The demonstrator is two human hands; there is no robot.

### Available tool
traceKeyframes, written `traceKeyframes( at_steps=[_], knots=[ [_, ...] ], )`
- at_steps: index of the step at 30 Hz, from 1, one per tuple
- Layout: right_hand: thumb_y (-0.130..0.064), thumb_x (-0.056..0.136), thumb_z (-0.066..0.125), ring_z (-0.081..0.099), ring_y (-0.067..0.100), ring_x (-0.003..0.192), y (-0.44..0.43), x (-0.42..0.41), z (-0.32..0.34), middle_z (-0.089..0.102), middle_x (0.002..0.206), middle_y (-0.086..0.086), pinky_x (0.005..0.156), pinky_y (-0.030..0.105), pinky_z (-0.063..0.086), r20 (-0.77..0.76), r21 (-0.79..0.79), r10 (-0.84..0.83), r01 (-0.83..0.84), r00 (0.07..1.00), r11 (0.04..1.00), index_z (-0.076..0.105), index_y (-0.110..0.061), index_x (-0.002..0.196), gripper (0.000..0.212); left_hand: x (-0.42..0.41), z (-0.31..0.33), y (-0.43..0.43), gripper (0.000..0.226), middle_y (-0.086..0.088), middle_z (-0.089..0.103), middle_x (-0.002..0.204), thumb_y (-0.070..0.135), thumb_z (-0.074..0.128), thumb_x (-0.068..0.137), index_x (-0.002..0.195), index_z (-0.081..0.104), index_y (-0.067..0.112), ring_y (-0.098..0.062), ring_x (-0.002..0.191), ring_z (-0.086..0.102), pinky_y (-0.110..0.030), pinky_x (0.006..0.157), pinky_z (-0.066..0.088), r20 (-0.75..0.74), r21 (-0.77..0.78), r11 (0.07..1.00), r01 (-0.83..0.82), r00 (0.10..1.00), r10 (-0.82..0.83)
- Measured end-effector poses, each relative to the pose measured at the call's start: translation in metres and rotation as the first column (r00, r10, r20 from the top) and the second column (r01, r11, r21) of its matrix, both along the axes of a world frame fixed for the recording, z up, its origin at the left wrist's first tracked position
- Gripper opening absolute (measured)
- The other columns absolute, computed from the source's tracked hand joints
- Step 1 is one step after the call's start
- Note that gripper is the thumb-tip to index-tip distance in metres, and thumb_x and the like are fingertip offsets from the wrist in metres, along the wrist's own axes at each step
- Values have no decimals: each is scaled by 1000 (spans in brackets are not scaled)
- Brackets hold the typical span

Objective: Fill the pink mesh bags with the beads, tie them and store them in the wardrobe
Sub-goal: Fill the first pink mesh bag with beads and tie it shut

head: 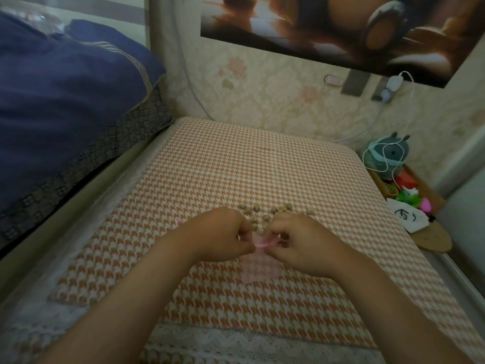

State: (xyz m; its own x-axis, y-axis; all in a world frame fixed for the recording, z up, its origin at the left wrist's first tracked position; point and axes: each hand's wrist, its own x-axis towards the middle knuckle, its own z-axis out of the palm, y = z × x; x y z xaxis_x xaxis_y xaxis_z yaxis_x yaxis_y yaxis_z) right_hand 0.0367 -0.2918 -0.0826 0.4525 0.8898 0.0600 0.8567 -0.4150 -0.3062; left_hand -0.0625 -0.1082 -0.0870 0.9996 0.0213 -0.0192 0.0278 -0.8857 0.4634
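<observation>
A sheer pink mesh bag [258, 269] lies flat on the orange houndstooth cloth [236, 164]. Its gathered top and pink ribbon are pinched between my left hand [220, 236] and my right hand [307, 243], which meet at the bag's mouth. Several round tan beads [278, 210] lie scattered on the cloth just beyond my fingers. A bit of pink ribbon [177, 221] shows left of my left hand. Whether any beads are inside the bag, I cannot tell.
A blue quilt [65, 95] is piled on the left. At the right edge sit a grey plush toy [391, 156], a white cable, a white pouch [409, 216] and coloured items on a wooden tray. The wall is close behind.
</observation>
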Motion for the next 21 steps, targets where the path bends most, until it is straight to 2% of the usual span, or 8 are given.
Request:
traceKeyframes(
  at_steps=[3,5,8,10,13,16,18,21],
  knots=[
    [-46,87,71,52,3,85,4,1,-4,54,92,-17,78,31,49,38,-95,8,-4,999,995,67,-32,90,15,-1,3,5,16,14,64,66,39,71,84,78,73,25,2,62,57,-18,60,45,-25,15,1000,-5,1000,5],
    [-44,87,72,52,3,86,7,0,-6,53,94,-17,80,30,49,1,-96,34,-33,999,995,66,-34,89,12,-1,3,6,15,12,69,69,37,73,82,79,76,23,2,62,59,-20,62,48,-10,38,999,-2,1000,3],
    [-39,90,70,57,-2,94,4,1,-6,56,108,-24,85,21,52,-209,82,-12,29,978,996,68,-41,112,23,-2,4,11,17,9,71,70,38,71,83,79,77,22,0,62,61,-24,65,52,6,25,999,-34,999,34],
    [-31,91,69,60,-1,94,-2,9,-5,57,114,-24,84,22,55,-315,206,-86,156,945,966,61,-47,122,36,-3,5,16,37,6,62,55,49,63,86,67,72,18,-9,50,55,-29,57,48,37,-34,995,-96,995,98],
    [-20,93,64,60,2,87,-8,25,-13,64,108,-19,81,26,55,-190,258,-226,271,955,928,66,-42,111,28,-1,3,17,60,-3,49,43,52,48,95,62,66,6,-16,41,47,-27,50,41,137,-119,954,-274,947,290],
    [-19,94,64,61,1,87,-3,30,-24,67,106,-18,82,29,54,-66,120,-275,282,959,952,74,-35,102,21,6,-4,14,58,0,47,41,41,50,98,52,57,6,-22,43,50,-28,49,39,206,-103,915,-390,892,403],
    [-23,93,64,63,7,96,3,28,-30,67,106,-16,83,31,54,0,8,-251,251,968,968,74,-34,106,20,8,-9,12,53,-4,47,44,37,56,94,51,53,8,-21,44,50,-31,48,42,207,-94,909,-407,885,418],
    [-34,90,67,63,12,95,10,24,-34,68,103,-13,75,29,52,89,-107,-215,224,972,969,73,-33,106,17,9,-12,10,25,3,70,68,34,61,88,73,73,18,-15,65,66,-34,62,58,185,-97,924,-369,906,381]
  ],
)
